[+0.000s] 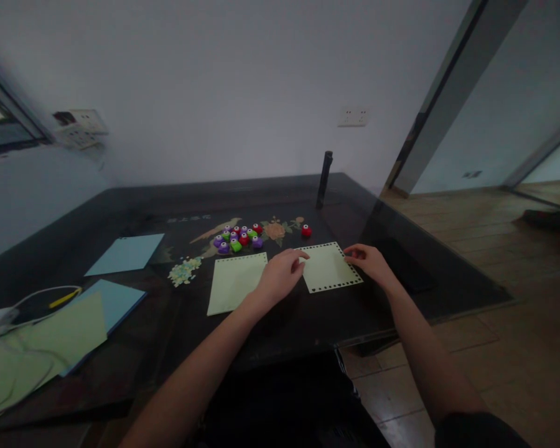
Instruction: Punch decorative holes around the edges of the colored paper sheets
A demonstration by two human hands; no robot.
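Note:
A pale yellow sheet of paper [330, 269], punched with small holes along its edges, lies on the dark table in front of me. My left hand [282, 272] is at its left edge, fingers curled and thumb close to the index finger. At the right edge, my right hand [369, 261] pinches the sheet between thumb and fingers. A second pale yellow sheet [233, 281], with holes along its top edge, lies to the left, partly behind my left hand and forearm. Just beyond the punched sheet stands a small red craft punch [306, 231].
Several purple, green and red craft punches [239, 238] cluster behind the sheets. A heap of paper bits [185, 271] lies left of them. Blue sheets [128, 254], more yellow paper [70, 330] and a white cable [32, 291] are farther left. An upright black object [325, 180] stands at the back.

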